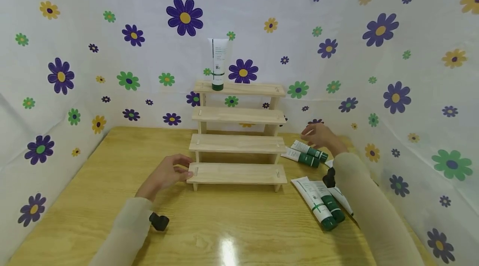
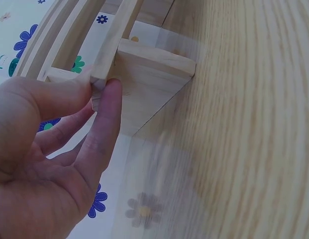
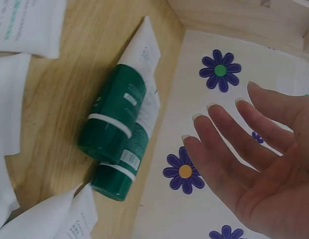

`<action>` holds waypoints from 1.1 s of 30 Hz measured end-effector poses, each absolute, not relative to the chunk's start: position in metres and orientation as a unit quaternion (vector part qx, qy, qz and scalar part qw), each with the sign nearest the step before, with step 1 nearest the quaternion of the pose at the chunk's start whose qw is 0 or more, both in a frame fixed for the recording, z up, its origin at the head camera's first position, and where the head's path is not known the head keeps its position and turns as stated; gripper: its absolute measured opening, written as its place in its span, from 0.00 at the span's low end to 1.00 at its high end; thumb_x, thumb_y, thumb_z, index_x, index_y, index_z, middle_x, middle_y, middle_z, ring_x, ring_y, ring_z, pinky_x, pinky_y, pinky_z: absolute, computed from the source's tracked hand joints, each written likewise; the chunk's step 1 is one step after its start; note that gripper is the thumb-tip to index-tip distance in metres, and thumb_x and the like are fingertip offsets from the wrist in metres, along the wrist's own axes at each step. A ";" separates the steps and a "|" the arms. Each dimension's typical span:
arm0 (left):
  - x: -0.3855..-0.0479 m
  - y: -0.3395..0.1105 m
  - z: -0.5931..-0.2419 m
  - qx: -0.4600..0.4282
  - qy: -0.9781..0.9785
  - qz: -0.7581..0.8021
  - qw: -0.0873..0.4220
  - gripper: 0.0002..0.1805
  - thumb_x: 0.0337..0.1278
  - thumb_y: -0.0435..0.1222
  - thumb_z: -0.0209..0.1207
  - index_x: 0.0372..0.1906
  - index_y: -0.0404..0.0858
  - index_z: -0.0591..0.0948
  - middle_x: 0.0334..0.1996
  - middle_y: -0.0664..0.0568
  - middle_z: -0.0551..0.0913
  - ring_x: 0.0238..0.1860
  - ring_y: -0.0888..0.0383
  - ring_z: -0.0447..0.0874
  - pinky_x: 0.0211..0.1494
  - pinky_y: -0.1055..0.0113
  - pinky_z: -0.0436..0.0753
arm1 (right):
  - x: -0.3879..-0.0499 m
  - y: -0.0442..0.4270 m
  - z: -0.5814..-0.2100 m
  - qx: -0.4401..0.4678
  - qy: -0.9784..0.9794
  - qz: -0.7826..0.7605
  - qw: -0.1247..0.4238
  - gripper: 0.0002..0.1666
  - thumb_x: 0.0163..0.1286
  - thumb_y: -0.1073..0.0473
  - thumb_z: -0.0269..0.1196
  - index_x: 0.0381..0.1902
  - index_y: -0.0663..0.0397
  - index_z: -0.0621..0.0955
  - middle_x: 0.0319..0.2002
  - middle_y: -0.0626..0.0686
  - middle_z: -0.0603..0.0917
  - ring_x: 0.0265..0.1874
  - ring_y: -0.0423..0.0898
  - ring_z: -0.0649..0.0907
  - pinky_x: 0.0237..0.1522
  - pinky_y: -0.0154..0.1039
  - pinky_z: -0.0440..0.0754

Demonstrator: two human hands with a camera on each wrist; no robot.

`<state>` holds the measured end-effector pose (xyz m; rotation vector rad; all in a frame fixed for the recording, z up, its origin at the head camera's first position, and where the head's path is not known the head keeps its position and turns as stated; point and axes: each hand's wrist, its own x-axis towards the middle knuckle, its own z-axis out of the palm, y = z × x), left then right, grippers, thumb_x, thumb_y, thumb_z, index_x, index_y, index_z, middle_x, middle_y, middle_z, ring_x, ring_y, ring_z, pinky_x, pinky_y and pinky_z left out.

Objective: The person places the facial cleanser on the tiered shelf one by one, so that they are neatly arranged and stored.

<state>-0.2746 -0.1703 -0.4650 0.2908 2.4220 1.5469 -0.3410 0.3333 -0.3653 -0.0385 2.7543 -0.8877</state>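
Note:
A four-step wooden rack stands on the table, with one white tube with a green cap upright at the left of its top step. My left hand pinches the left end of the lowest step; in the left wrist view, thumb and fingers of the hand grip the board's corner. To the right of the rack, my right hand hovers over two lying tubes, holding nothing. The right wrist view shows this hand with relaxed, spread fingers beside the two green-capped tubes.
Several more white tubes with green caps lie on the table at the right, near my right forearm. Flower-patterned white sheeting rises behind the rack and along both sides.

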 end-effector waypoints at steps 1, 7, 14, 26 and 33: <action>-0.273 -0.170 -0.467 0.097 0.831 0.533 0.126 0.26 0.66 0.31 0.67 0.66 0.31 0.76 0.62 0.34 0.78 0.50 0.53 0.87 0.49 0.62 0.90 | -0.340 0.334 -0.369 -0.018 0.946 -0.299 0.124 0.24 0.79 0.56 0.59 0.62 0.71 0.76 0.61 0.74 0.80 0.55 0.67 0.85 0.54 0.55 0.88; -0.264 -0.172 -0.480 0.073 0.827 0.540 0.136 0.26 0.64 0.32 0.68 0.65 0.33 0.76 0.62 0.37 0.78 0.49 0.54 0.86 0.48 0.62 0.90 | -0.336 0.335 -0.387 -0.038 0.958 -0.253 0.127 0.23 0.76 0.58 0.61 0.59 0.71 0.78 0.58 0.74 0.82 0.46 0.62 0.87 0.46 0.50 0.90; -0.270 -0.173 -0.477 0.080 0.820 0.549 0.140 0.26 0.64 0.32 0.68 0.65 0.34 0.76 0.62 0.38 0.78 0.50 0.54 0.86 0.50 0.62 0.90 | -0.341 0.333 -0.402 -0.049 0.971 -0.202 0.115 0.19 0.72 0.61 0.65 0.55 0.70 0.81 0.56 0.72 0.84 0.50 0.62 0.85 0.55 0.55 0.86; -0.281 -0.170 -0.459 0.094 0.827 0.534 0.148 0.26 0.66 0.32 0.67 0.66 0.33 0.75 0.60 0.37 0.78 0.49 0.53 0.87 0.49 0.61 0.89 | -0.345 0.340 -0.415 -0.038 0.978 -0.161 0.125 0.18 0.67 0.63 0.70 0.52 0.69 0.85 0.52 0.70 0.86 0.49 0.61 0.84 0.60 0.60 0.82; -0.279 -0.170 -0.459 0.084 0.832 0.528 0.147 0.25 0.65 0.31 0.67 0.65 0.33 0.76 0.59 0.37 0.78 0.48 0.53 0.87 0.48 0.61 0.89 | -0.342 0.336 -0.418 -0.035 0.976 -0.159 0.144 0.22 0.65 0.61 0.73 0.53 0.71 0.84 0.52 0.71 0.86 0.49 0.61 0.85 0.59 0.60 0.82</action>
